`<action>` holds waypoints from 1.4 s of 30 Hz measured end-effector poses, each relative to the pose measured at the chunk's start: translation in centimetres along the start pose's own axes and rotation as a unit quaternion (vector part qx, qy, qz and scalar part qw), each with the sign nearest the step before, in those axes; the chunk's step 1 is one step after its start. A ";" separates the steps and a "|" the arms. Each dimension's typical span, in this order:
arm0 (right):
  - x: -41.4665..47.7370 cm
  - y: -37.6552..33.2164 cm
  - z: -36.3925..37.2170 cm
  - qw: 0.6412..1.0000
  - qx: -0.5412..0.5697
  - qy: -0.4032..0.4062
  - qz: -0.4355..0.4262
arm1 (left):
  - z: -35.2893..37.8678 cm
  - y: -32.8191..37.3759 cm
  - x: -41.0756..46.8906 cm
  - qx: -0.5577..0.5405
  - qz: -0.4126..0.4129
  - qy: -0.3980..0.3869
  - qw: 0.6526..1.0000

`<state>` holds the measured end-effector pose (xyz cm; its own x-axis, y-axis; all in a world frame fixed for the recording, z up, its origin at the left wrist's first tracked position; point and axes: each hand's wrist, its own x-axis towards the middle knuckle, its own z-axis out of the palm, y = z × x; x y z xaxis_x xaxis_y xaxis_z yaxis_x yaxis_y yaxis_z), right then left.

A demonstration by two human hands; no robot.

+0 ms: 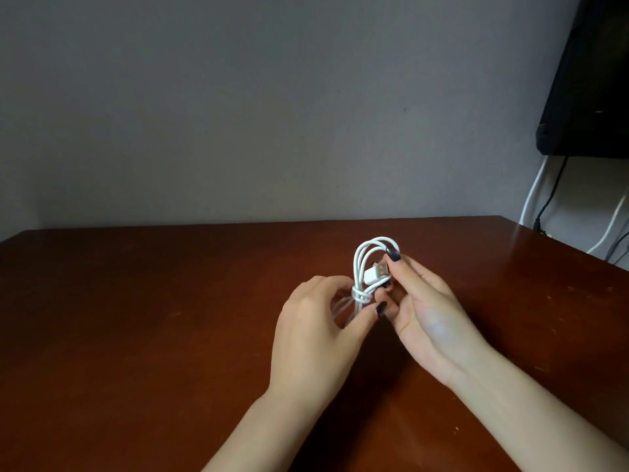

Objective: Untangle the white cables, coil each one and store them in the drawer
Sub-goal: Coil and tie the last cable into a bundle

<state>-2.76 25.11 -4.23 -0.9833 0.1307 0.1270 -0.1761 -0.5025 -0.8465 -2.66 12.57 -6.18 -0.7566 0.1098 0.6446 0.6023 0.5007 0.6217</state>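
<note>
White cable (366,264) held up just above the desk (136,318), between both hands. Gathered into several long loops and bound round the waist with a few turns of its own length. Lower loops gripped by the left hand (316,321), fingers curled round them and thumb pressed in just below the binding turns, likely to keep the bundle from springing apart. Upper loops pinched by the right hand (432,311), forefinger hooked over the top of them, the plug (376,273) with its orange tongue lying just beside that finger; probably held so in order to tuck the loose end under the turns and lock the coil. Judged close to done for this one cable; storing not yet begun. No second cable seen on the desk and no drawer in view, so impossible to say where it sat or whether it stood open.

Round about: plain grey wall (238,114) behind the desk; black object (589,80) at upper right, cut off by the frame edge; white and dark wires (534,195) hanging below it past the desk's right corner, well apart from the hands. Nothing seen under the hands to hinder setting the coil down.
</note>
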 end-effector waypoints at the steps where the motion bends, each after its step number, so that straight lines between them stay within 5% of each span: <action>1: 0.0 0.2 0.0 1.000 -0.003 -0.017 0.004 | 0.0 -0.1 0.0 0.005 0.002 0.000 1.000; 20: 0.2 0.2 -0.8 0.995 -0.049 -0.089 0.001 | -1.3 -0.3 0.7 -0.147 -0.040 -0.169 0.974; 27: 0.2 0.1 -0.9 0.970 -0.200 -0.070 -0.119 | -0.7 -0.1 0.6 -0.171 -0.062 -0.125 0.975; 37: 0.8 0.4 -1.5 0.979 -0.155 -0.111 -0.078 | -0.6 -0.6 0.9 -0.213 -0.140 -0.094 0.962; 42: 0.5 0.5 -1.3 0.958 -0.244 -0.115 -0.095 | -0.7 -1.1 0.8 -0.178 -0.123 -0.077 0.973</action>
<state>-3.30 26.03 -5.24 -0.9296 -0.0389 0.3665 -0.3660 -0.0216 -0.9304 -3.77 11.51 -6.07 -0.9013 0.1652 0.4005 0.4284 0.2021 0.8807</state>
